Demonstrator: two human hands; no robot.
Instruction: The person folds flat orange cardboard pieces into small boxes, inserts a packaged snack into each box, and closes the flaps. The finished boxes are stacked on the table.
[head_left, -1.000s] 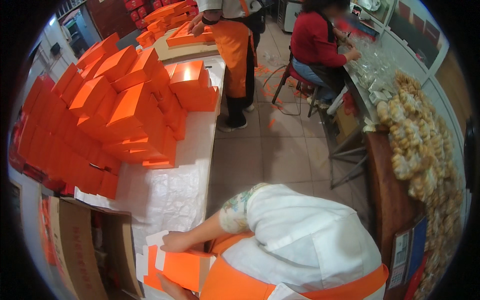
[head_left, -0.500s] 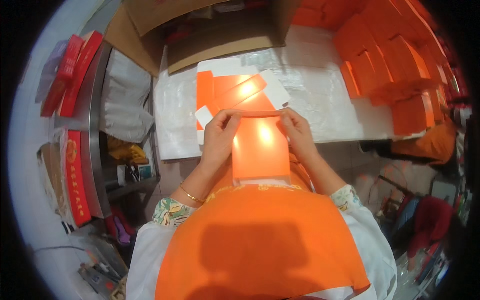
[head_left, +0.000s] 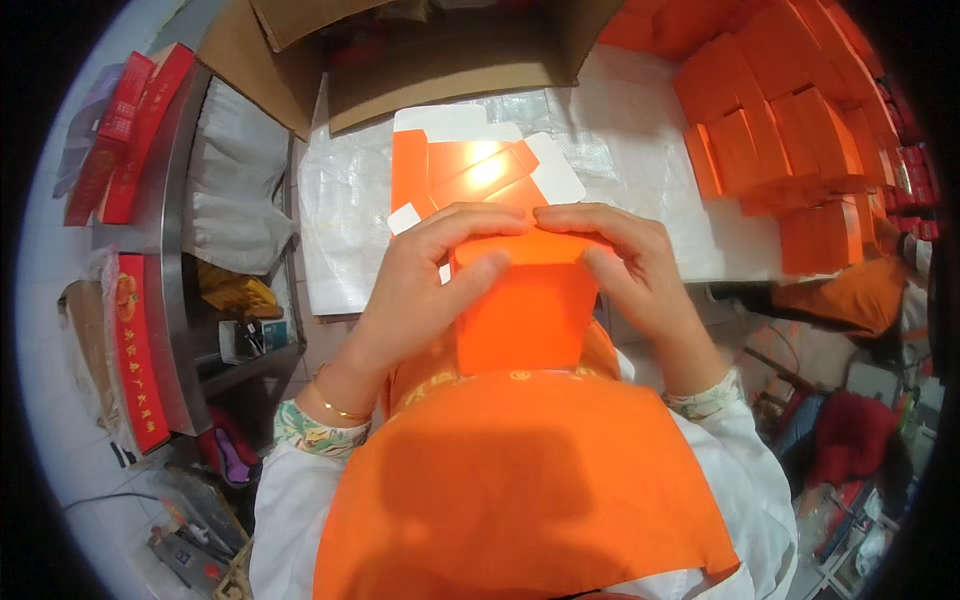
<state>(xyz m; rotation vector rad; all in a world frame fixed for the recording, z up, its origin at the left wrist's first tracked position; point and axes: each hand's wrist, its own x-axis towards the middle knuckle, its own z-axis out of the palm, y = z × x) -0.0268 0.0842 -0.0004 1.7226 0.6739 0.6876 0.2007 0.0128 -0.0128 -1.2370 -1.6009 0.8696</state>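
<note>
- Since the picture half a second back, we have drawn the orange box (head_left: 520,310) a little closer to the chest, and both hands have slid up to its far top edge; a second ago the view looked across the room instead.
- We hold the box in the air just above the orange apron (head_left: 520,480), nearer than the desk (head_left: 640,130).
- Our left hand (head_left: 420,290) is clamped on the box's left side, thumb on the near face, fingers curled over the top.
- Our right hand (head_left: 630,270) grips the right side the same way, fingertips meeting the left ones along the top.
- We judge it to be thin folded card: light, hollow, fairly stiff along the creases but easy to dent on the flat faces, its glossy skin a bit slippery. We would take it by the edges and corners, not the panels.
- Beyond it, flat orange blanks (head_left: 470,170) lie on the desk.
- Farther off stand an open brown carton (head_left: 450,60) and, to the right, stacked finished boxes (head_left: 790,150).
</note>
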